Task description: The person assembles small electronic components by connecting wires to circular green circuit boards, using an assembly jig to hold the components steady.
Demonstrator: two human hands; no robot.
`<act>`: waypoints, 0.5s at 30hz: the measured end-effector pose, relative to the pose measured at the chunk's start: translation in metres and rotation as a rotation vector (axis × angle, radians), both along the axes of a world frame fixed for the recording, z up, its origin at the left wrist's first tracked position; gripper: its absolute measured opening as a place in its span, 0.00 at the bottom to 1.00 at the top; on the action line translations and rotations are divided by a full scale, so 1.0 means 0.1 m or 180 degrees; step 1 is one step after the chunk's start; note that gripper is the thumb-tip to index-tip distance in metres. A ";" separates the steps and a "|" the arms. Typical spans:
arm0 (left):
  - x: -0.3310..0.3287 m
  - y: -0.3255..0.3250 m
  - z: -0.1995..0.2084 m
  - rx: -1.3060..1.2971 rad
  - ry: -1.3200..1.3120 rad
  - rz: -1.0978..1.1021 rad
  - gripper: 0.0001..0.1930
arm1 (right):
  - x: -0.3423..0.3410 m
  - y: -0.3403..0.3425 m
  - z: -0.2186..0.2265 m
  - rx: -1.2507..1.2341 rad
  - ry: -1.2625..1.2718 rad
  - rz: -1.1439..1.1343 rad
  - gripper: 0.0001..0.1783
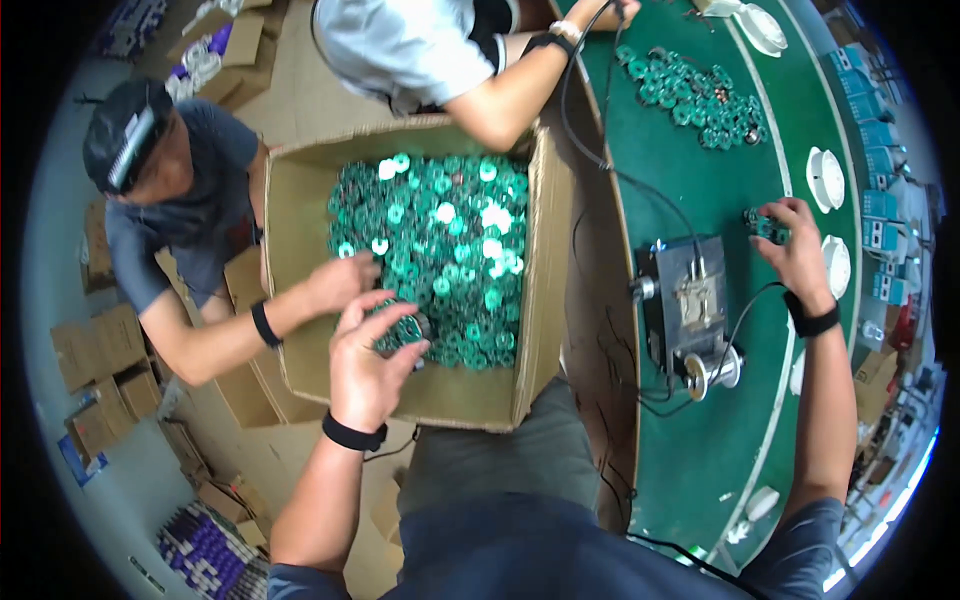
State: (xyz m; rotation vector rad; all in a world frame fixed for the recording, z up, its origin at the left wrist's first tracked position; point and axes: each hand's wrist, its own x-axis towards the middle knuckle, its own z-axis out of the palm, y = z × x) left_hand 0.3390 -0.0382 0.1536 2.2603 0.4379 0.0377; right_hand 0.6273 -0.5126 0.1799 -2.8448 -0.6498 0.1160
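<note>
My left hand (366, 362) is over a cardboard box (540, 290) full of small round green circuit boards (455, 220). Its thumb and fingers curve around a round green circuit board (408, 326) just above the heap. On the right, my right hand (800, 258) is above the green table (690, 470), with its fingers closed on a small cluster of green circuit boards (766, 226). Whether that cluster touches the table I cannot tell.
A co-worker's hand (345, 282) reaches into the box beside my left hand. Another person's arm (525, 85) crosses its far corner. A metal soldering device (690, 300) with a wire spool (712, 370), a pile of green boards (700, 95) and white round dishes (825, 180) stand on the table.
</note>
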 end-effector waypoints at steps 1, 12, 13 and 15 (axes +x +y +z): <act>-0.12 0.03 0.00 -0.0566 0.0136 0.0396 0.23 | -0.13 0.04 0.18 -0.0034 0.0056 0.0012 0.24; -1.13 0.67 -0.02 -0.0598 0.0234 0.0426 0.22 | -2.30 1.72 1.63 0.0121 0.1312 0.0436 0.24; -1.21 0.71 -0.05 -0.0870 0.0268 0.0503 0.22 | -2.42 1.93 1.54 0.0298 0.1564 0.0643 0.23; -1.37 0.78 -0.10 -0.1040 0.0220 0.0554 0.21 | -2.66 2.39 1.20 0.0693 0.2064 0.0859 0.24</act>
